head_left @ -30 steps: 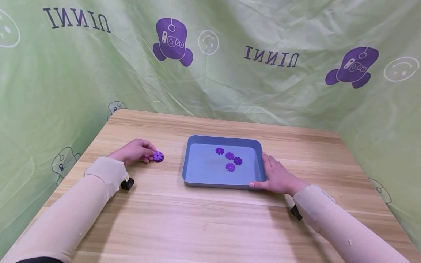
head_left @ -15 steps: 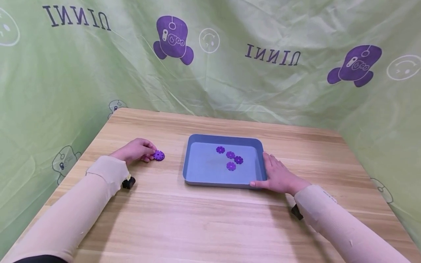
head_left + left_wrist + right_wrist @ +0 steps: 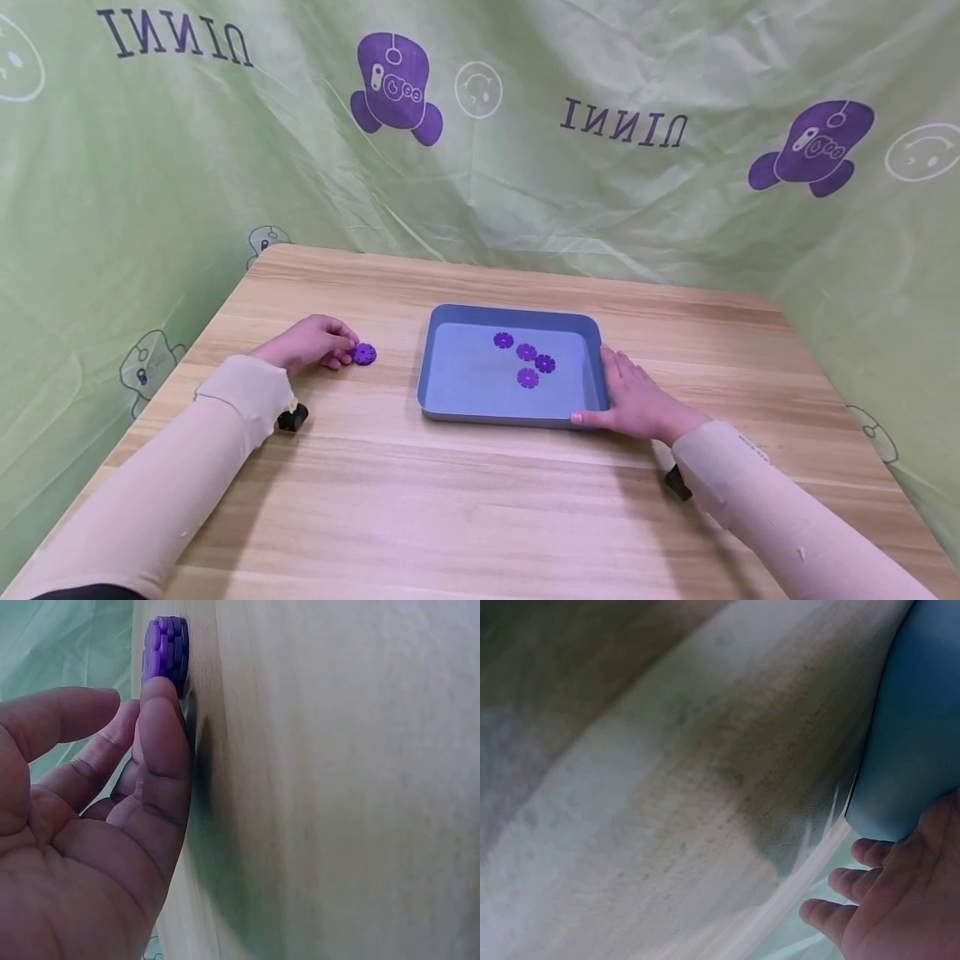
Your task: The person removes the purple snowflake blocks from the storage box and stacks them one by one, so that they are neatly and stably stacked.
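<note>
Left hand (image 3: 311, 343) at stacked discs (image 3: 364, 354)

The stack of purple discs (image 3: 166, 646) looks like smooth, hard plastic with a soft sheen, and the loose purple discs (image 3: 528, 378) seem the same stuff, lying in a smooth, matt blue-grey tray (image 3: 465, 375) that could be coated metal or plastic. The tabletop (image 3: 450, 508) shows pale wood grain with a faint satin gloss. Behind hangs thin, creased, slightly shiny green cloth (image 3: 637, 217); the beige sleeves (image 3: 142, 492) are matt fabric.
</note>
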Tool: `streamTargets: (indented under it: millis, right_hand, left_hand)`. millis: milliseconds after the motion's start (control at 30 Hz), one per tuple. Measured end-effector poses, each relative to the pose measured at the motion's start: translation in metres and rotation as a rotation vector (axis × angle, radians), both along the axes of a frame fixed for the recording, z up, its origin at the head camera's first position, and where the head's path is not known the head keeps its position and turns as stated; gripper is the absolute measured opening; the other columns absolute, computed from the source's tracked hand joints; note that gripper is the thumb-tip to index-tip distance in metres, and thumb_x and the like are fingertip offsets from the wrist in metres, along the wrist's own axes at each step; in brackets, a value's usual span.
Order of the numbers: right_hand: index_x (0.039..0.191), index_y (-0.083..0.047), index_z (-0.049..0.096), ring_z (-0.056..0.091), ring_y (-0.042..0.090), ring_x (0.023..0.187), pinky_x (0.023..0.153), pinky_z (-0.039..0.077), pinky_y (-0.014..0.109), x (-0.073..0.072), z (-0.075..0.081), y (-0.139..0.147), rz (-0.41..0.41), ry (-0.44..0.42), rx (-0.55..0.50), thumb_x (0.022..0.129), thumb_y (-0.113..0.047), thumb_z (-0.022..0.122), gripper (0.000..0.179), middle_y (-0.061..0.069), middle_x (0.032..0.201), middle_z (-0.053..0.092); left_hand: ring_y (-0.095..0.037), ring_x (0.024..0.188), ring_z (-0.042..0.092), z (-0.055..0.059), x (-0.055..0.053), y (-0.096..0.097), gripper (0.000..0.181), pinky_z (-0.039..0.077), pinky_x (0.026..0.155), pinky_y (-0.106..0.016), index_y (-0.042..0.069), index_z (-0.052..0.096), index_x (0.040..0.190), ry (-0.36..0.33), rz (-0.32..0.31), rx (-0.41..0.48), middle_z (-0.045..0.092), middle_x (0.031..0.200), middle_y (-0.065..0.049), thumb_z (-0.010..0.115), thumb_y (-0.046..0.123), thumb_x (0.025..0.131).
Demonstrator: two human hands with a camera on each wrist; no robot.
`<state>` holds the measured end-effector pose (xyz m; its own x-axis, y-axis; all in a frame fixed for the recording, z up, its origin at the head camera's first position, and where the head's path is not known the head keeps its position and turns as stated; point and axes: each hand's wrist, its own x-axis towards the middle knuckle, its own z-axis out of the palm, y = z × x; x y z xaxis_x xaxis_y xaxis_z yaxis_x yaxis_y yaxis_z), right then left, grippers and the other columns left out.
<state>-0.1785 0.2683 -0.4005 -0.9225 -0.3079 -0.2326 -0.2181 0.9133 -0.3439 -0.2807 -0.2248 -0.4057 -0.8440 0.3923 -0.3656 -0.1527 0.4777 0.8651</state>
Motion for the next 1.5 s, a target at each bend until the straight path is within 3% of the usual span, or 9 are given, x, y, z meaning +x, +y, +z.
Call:
streamTargets:
  millis: [633, 900, 1133, 1333, 1500]
  right_hand:
    - [0.156, 0.017, 0.003, 0.010, 0.058, 0.148, 0.121, 0.013, 0.065, 0.000, 0.001, 0.000, 0.000, 0.000, -0.009, 0.086, -0.066, 0.071, 0.128, 0.041, 0.161, 0.008]
    - [0.156, 0.016, 0.004, 0.012, 0.058, 0.148, 0.121, 0.013, 0.065, 0.000, 0.003, -0.001, -0.009, 0.000, -0.006, 0.086, -0.068, 0.070, 0.128, 0.042, 0.160, 0.010]
    - [0.156, 0.017, 0.004, 0.011, 0.057, 0.148, 0.121, 0.012, 0.064, 0.002, 0.002, 0.000, -0.012, -0.013, -0.001, 0.086, -0.069, 0.070, 0.129, 0.041, 0.161, 0.008]
    - [0.156, 0.017, 0.003, 0.010, 0.057, 0.149, 0.121, 0.011, 0.064, 0.001, 0.000, 0.001, -0.008, -0.015, 0.013, 0.086, -0.070, 0.069, 0.129, 0.041, 0.161, 0.007]
    - [0.156, 0.017, 0.004, 0.010, 0.057, 0.148, 0.121, 0.012, 0.064, 0.001, 0.002, 0.000, -0.008, -0.003, 0.014, 0.086, -0.070, 0.069, 0.129, 0.040, 0.162, 0.008]
  left_hand:
    - [-0.015, 0.078, 0.062, 0.007, -0.001, 0.001, 0.025, 0.058, 0.071, -0.026, -0.018, 0.053, 0.121, 0.024, 0.013, -0.033, 0.065, 0.091, -0.012, 0.051, -0.002, 0.103]
    - [-0.017, 0.076, 0.062, 0.020, -0.007, 0.003, 0.029, 0.057, 0.070, -0.028, -0.018, 0.052, 0.125, 0.094, 0.010, -0.082, 0.064, 0.091, -0.014, 0.051, 0.001, 0.103]
    - [-0.024, 0.098, 0.064, 0.036, -0.011, 0.033, 0.034, 0.058, 0.083, -0.032, -0.016, 0.051, 0.130, 0.150, 0.004, -0.063, 0.057, 0.124, -0.028, 0.050, 0.009, 0.107]
    - [-0.026, 0.099, 0.064, 0.046, -0.013, 0.067, 0.032, 0.057, 0.082, -0.030, -0.015, 0.052, 0.129, 0.158, -0.040, -0.038, 0.058, 0.125, -0.029, 0.050, 0.009, 0.107]
    - [-0.032, 0.106, 0.063, 0.052, -0.017, 0.089, 0.036, 0.057, 0.088, -0.035, -0.015, 0.050, 0.132, 0.145, -0.062, -0.004, 0.056, 0.132, -0.031, 0.049, 0.010, 0.108]
